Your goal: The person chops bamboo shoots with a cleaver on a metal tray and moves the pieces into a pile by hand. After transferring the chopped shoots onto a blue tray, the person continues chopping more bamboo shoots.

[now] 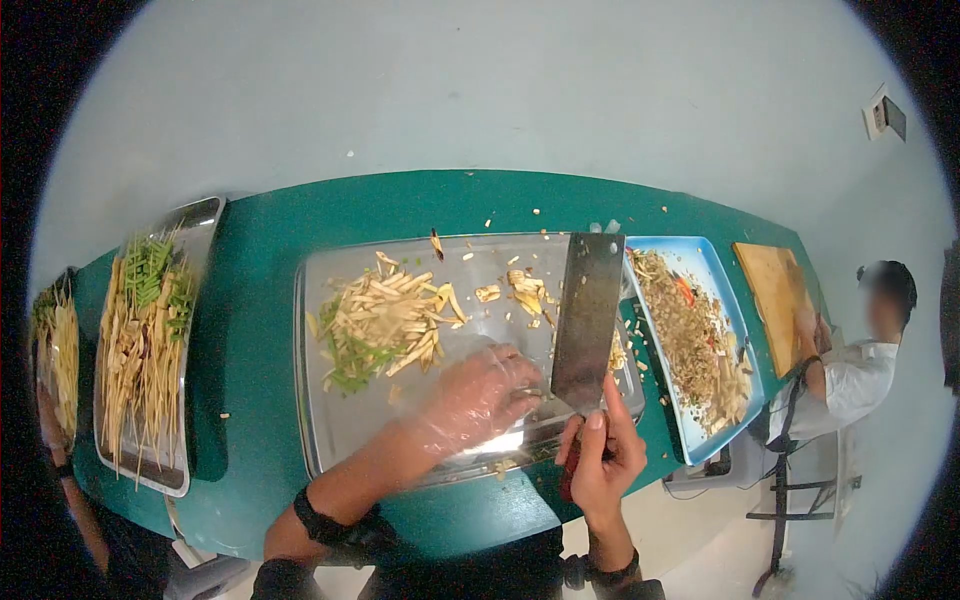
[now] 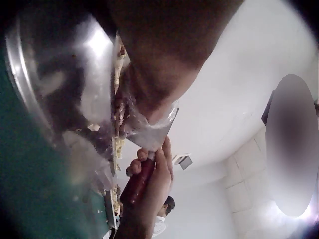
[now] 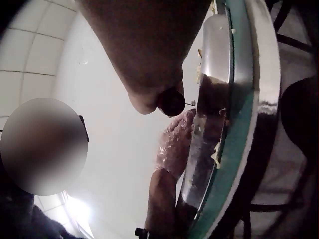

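Note:
My left hand (image 1: 485,395), in a clear plastic glove, has its fingers curled over the metal tray (image 1: 350,435), with a small food piece (image 1: 538,393) at the fingertips; their undersides are hidden. Close beside them stands the broad cleaver blade (image 1: 588,325). My right hand (image 1: 608,465) grips its dark red handle (image 2: 139,181), thumb and index finger near the blade. Left of the blade lie pale cut strips (image 1: 385,310) and green pieces (image 1: 355,368). In the right wrist view the gloved hand (image 3: 174,147) is beside the tray's raised edge (image 3: 214,55).
A blue tray (image 1: 740,300) of chopped food stands to the right, then a wooden board (image 1: 765,290) with another person's hands. To the left is a metal tray (image 1: 210,225) of long strips and green pieces. Scraps dot the green table (image 1: 250,300).

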### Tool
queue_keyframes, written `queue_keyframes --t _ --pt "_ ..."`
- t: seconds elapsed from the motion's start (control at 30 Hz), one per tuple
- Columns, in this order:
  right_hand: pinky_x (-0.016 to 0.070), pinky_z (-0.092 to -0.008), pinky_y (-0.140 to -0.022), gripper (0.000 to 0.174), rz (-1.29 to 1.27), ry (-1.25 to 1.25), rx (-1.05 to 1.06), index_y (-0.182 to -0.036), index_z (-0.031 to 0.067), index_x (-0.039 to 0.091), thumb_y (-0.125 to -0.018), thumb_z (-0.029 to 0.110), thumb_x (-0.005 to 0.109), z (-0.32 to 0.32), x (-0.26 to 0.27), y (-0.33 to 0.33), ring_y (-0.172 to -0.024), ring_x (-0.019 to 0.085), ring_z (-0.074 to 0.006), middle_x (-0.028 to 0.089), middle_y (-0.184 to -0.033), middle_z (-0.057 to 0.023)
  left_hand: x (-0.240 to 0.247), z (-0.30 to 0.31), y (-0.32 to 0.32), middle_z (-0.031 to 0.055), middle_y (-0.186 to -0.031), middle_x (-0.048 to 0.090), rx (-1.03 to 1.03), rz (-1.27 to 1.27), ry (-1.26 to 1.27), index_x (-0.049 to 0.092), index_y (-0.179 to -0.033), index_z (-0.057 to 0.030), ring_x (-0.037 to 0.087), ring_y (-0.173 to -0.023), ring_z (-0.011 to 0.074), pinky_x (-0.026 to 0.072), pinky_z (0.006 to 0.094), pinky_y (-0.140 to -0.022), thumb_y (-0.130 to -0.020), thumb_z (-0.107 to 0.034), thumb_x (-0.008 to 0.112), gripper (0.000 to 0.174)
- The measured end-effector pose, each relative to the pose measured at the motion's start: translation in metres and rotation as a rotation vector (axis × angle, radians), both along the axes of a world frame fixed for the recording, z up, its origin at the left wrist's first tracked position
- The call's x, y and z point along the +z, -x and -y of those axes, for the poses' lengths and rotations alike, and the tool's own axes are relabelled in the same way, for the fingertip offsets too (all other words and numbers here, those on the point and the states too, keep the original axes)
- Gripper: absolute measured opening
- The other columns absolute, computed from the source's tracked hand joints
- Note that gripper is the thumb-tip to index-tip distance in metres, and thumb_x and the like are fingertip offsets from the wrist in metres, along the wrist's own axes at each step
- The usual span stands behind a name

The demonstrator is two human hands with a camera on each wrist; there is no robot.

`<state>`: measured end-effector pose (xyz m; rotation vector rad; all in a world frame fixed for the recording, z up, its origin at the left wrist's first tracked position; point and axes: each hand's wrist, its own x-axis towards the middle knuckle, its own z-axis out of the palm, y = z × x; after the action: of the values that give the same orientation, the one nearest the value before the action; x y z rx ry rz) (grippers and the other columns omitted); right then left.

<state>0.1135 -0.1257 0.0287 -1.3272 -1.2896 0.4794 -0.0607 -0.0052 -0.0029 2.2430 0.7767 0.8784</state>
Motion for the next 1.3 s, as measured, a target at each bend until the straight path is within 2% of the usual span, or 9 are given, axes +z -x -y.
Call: queue_keyframes --t 0.1,0.17,0.23,0.47,0.77,0.83,1.03,1.3 --pt "0.0462 -0.0263 -0.050 0.045 0.005 -0.005 -0.001 -0.155 -0.0006 0.058 -0.111 0.006 0.054 0.011 -0.006 -0.004 -0.052 0.058 -0.0089 0.068 -0.069 -0.0067 0.016 -0.003 0.011 0.0126 -0.107 0.068 0.011 -0.121 0.032 0.075 -0.107 -0.0110 0.070 -0.104 0.0375 0.0587 0.0496 -0.088 -0.096 -0.026 0.079 0.019" --pt "0.0465 -0.0262 -0.050 0.045 -0.011 -0.001 0.006 -0.155 -0.0005 0.059 -0.111 0.007 0.055 0.016 -0.007 -0.004 -0.053 0.059 -0.0090 0.068 -0.069 -0.0070 0.011 -0.005 0.013 0.0123 -0.108 0.068 0.000 -0.101 0.010 0.075 -0.107 -0.0114 0.070 -0.104 0.0372 0.0588 0.0497 -0.088 -0.095 -0.026 0.079 0.019" --pt "0.0434 -0.0263 -0.047 0.046 0.033 0.010 0.051 -0.159 -0.0012 0.052 -0.114 0.006 0.051 0.018 -0.007 -0.002 -0.052 0.059 -0.0113 0.064 -0.068 -0.0045 0.010 -0.005 0.012 0.0120 -0.108 0.068 -0.010 -0.081 -0.012 0.076 -0.106 -0.0118 0.070 -0.103 0.0368 0.0589 0.0497 -0.087 -0.095 -0.026 0.080 0.019" --pt "0.0449 -0.0264 -0.048 0.045 0.016 0.016 0.085 -0.158 -0.0004 0.055 -0.113 0.007 0.052 0.012 -0.012 0.005 -0.052 0.059 -0.0109 0.066 -0.068 -0.0054 0.006 -0.004 0.007 0.0101 -0.106 0.067 -0.014 -0.104 -0.054 0.074 -0.101 -0.0116 0.069 -0.105 0.0357 0.0585 0.0484 -0.087 -0.092 -0.022 0.080 0.014" --pt "0.0439 -0.0256 -0.049 0.046 0.084 0.052 0.003 -0.159 -0.0008 0.053 -0.114 0.007 0.051 -0.016 -0.017 0.010 -0.054 0.058 -0.0082 0.063 -0.066 -0.0033 0.002 -0.003 0.004 0.0100 -0.108 0.067 -0.029 -0.082 -0.020 0.074 -0.100 -0.0111 0.068 -0.105 0.0361 0.0578 0.0483 -0.087 -0.094 -0.020 0.078 0.012" --pt "0.0487 -0.0262 -0.055 0.046 0.040 0.024 -0.020 -0.155 -0.0012 0.058 -0.110 0.006 0.056 -0.018 -0.014 0.011 -0.058 0.060 -0.0085 0.068 -0.069 -0.0038 0.003 -0.004 0.007 0.0103 -0.108 0.067 -0.023 -0.092 -0.025 0.074 -0.101 -0.0111 0.069 -0.106 0.0363 0.0579 0.0482 -0.088 -0.094 -0.020 0.077 0.012" --pt "0.0472 -0.0271 -0.051 0.045 -0.040 -0.004 0.000 -0.156 0.0000 0.057 -0.111 0.007 0.055 0.007 -0.006 0.009 -0.053 0.059 -0.0090 0.067 -0.068 -0.0053 0.007 -0.004 0.012 0.0113 -0.111 0.068 -0.002 -0.113 0.000 0.076 -0.104 -0.0116 0.069 -0.108 0.0365 0.0590 0.0487 -0.088 -0.095 -0.026 0.078 0.017" --pt "0.0485 -0.0272 -0.053 0.046 -0.062 0.063 0.037 -0.156 0.0013 0.058 -0.111 0.007 0.056 0.022 -0.012 0.013 -0.056 0.061 -0.0096 0.068 -0.069 -0.0059 0.007 -0.008 0.014 0.0101 -0.107 0.068 -0.042 -0.107 -0.015 0.073 -0.096 -0.0101 0.069 -0.104 0.0358 0.0586 0.0486 -0.087 -0.093 -0.024 0.079 0.016"
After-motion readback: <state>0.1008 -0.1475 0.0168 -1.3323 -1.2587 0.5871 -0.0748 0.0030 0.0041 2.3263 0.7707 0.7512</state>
